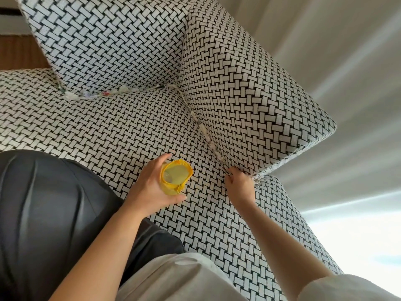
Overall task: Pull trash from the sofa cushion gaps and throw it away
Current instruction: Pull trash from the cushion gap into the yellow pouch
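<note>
Woven black-and-white sofa (130,127) held trash (202,129) along the armrest gap (213,148) beyond the right hand (238,185) and in the back gap (121,92) far beyond the left hand (152,183). Left hand gripped an open yellow pouch (175,177); right hand pinched trash. Assessment: most extraction remained.

A short, loose off-white sleeve (338,287) is noted on the right arm, matching a pale top (180,276). Forearms (282,242) are left bare. The lap is covered by dark, faintly glossy, creased fabric (54,203).
</note>
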Motion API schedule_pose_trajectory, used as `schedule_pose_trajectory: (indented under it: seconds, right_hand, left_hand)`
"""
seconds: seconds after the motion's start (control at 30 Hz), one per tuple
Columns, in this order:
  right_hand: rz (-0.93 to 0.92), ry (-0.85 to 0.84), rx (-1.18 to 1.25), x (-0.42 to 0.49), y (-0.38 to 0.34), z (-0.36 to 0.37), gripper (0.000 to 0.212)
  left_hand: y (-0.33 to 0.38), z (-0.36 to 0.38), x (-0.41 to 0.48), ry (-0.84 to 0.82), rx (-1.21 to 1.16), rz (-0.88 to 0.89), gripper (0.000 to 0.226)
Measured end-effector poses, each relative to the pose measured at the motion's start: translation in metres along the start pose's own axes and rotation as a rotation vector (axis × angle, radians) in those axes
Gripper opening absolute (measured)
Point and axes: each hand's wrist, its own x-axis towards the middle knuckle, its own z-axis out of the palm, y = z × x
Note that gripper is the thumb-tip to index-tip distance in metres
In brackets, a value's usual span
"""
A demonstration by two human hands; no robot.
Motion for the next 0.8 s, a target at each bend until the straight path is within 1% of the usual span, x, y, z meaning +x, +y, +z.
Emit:
schedule_pose_trajectory:
  seconds: [0.1, 0.2, 0.4, 0.5, 0.57, 0.63, 0.67, 0.73, 0.8]
  right_hand:
    - [0.043, -0.032, -0.144, 0.007, -0.01, -0.001, 0.021]
    - [0.094, -0.092, -0.201, 0.011, -0.018, 0.001, 0.019]
    - [0.16, -0.11, -0.205, 0.015, -0.029, 0.003, 0.018]
    - [0.143, -0.052, -0.178, 0.011, -0.027, 0.001, 0.018]
    - [0.088, 0.049, -0.034, 0.005, -0.028, -0.007, 0.022]
    - [-0.041, 0.131, 0.228, -0.008, -0.036, -0.016, 0.021]
    - [-0.121, 0.123, 0.378, -0.017, -0.044, -0.022, 0.018]
    - [-0.229, 0.016, 0.604, -0.036, -0.068, -0.03, 0.016]
    - [-0.262, -0.06, 0.668, -0.048, -0.092, -0.029, 0.014]
  left_hand:
    - [-0.002, 0.001, 0.0, 0.01, 0.004, -0.004, 0.106]
    - [-0.004, 0.001, -0.001, 0.008, 0.002, 0.005, 0.098]
    - [-0.005, -0.003, -0.003, -0.043, -0.069, -0.022, 0.098]
    - [-0.003, -0.005, -0.007, -0.041, -0.093, -0.021, 0.095]
    - [-0.001, -0.006, -0.008, -0.042, -0.117, -0.032, 0.092]
    - [0.002, -0.007, -0.008, -0.05, -0.131, -0.041, 0.092]
    - [0.003, -0.007, -0.008, -0.051, -0.132, -0.044, 0.093]
    - [0.005, -0.008, -0.008, -0.049, -0.133, -0.05, 0.095]
    - [0.005, -0.008, -0.009, -0.056, -0.124, -0.056, 0.095]
